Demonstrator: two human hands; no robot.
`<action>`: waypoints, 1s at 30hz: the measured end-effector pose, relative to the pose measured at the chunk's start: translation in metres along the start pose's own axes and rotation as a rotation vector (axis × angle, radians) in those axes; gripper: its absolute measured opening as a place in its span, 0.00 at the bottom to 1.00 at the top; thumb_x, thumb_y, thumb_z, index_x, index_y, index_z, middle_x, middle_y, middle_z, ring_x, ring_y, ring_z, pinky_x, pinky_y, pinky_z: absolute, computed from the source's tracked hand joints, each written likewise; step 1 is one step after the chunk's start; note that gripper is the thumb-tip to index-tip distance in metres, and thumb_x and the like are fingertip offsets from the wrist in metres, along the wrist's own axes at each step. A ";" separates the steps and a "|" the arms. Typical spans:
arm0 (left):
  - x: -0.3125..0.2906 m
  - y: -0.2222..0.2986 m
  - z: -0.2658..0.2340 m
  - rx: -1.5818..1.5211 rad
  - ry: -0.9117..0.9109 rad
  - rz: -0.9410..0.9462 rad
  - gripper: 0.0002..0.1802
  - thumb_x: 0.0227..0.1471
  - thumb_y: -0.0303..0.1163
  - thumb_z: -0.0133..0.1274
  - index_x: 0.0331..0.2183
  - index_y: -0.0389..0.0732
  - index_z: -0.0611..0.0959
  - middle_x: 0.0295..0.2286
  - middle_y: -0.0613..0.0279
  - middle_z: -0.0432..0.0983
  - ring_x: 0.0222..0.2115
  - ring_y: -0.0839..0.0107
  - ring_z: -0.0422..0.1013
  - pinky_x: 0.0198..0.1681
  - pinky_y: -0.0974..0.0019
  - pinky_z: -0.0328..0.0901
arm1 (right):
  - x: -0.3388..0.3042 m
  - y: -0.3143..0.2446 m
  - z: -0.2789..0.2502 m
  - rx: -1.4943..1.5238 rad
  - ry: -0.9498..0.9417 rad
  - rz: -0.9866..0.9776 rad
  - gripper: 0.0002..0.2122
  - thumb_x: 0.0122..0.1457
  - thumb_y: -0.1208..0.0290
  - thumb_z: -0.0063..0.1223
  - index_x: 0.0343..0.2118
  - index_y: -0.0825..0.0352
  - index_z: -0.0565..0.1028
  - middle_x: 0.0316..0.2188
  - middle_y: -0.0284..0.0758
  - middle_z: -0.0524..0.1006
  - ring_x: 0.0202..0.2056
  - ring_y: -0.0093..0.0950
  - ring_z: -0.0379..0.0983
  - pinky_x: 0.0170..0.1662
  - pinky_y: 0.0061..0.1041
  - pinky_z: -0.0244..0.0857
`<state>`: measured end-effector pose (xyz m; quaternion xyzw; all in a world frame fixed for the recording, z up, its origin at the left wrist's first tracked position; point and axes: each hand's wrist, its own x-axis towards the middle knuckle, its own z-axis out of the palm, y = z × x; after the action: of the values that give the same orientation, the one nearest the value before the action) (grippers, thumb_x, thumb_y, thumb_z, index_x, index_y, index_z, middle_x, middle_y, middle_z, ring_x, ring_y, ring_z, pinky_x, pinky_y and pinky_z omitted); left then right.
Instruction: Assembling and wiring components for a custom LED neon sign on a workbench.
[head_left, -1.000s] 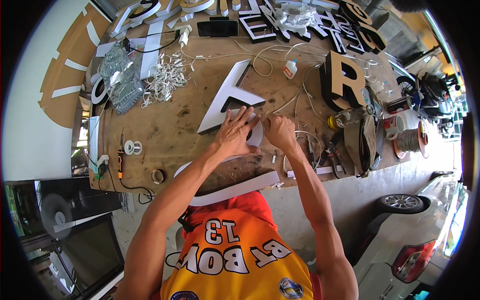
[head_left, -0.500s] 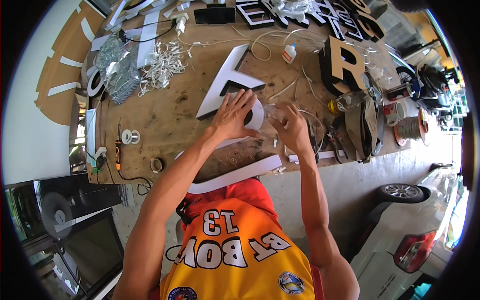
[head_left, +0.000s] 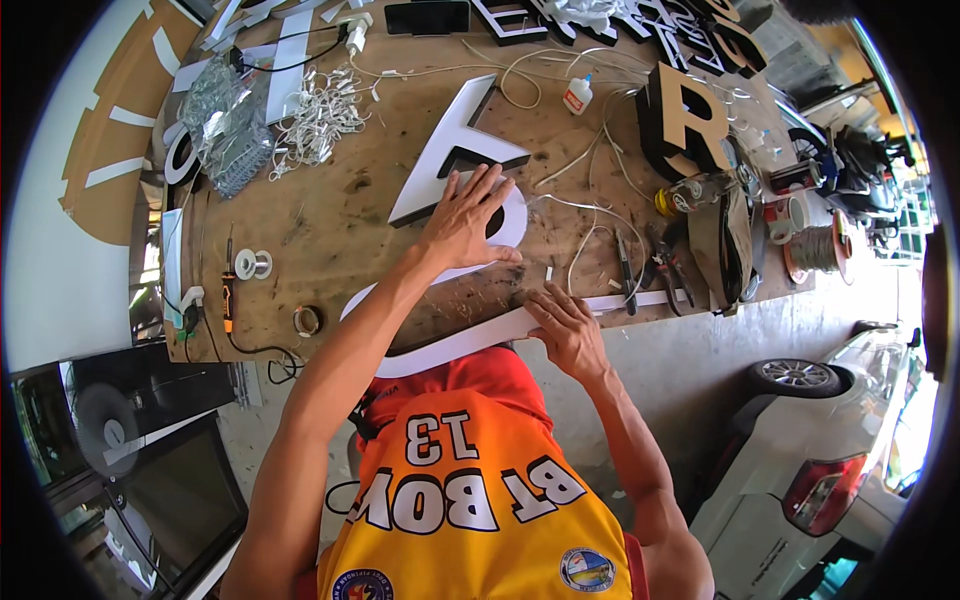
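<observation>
A white, dark-sided letter-shaped sign piece point(head_left: 440, 165) lies on the wooden table, a curved section at its near end. My left hand point(head_left: 465, 225) rests flat on that curve with fingers spread, hiding part of it. Along the table's near edge, in front of my body, runs a long white strip point(head_left: 455, 346), bent toward the left. My right hand point(head_left: 568, 325) has its fingers over the strip's right end and its thumb at the near side, gripping it. The fingers cover that end.
A glue bottle point(head_left: 578, 95) stands beyond the letter piece among loose cables. Pliers point(head_left: 664, 268) and a slim dark tool point(head_left: 625, 270) lie at right, near a brown-faced letter point(head_left: 695, 125). At left are a soldering iron point(head_left: 229, 300), a solder spool point(head_left: 254, 264) and tape point(head_left: 307, 320).
My right hand has moved from beside the letter piece's curve toward me, onto the white strip's right end. My left hand stays on the letter piece.
</observation>
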<state>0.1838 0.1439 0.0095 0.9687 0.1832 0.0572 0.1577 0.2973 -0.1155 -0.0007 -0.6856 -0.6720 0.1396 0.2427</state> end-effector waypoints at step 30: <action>-0.249 0.022 0.003 -0.042 0.293 -0.520 0.44 0.54 0.46 0.55 0.62 0.28 0.61 0.64 0.33 0.46 0.63 0.35 0.50 0.64 0.42 0.49 | 0.006 0.088 -0.039 -0.145 0.555 0.552 0.13 0.57 0.73 0.56 0.45 0.71 0.76 0.45 0.46 0.77 0.47 0.45 0.73 0.51 0.39 0.67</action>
<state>-0.0391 0.0308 0.0007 0.8673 0.4446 0.1578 0.1589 0.3930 -0.1139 -0.0129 -0.8674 -0.3795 -0.0386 0.3195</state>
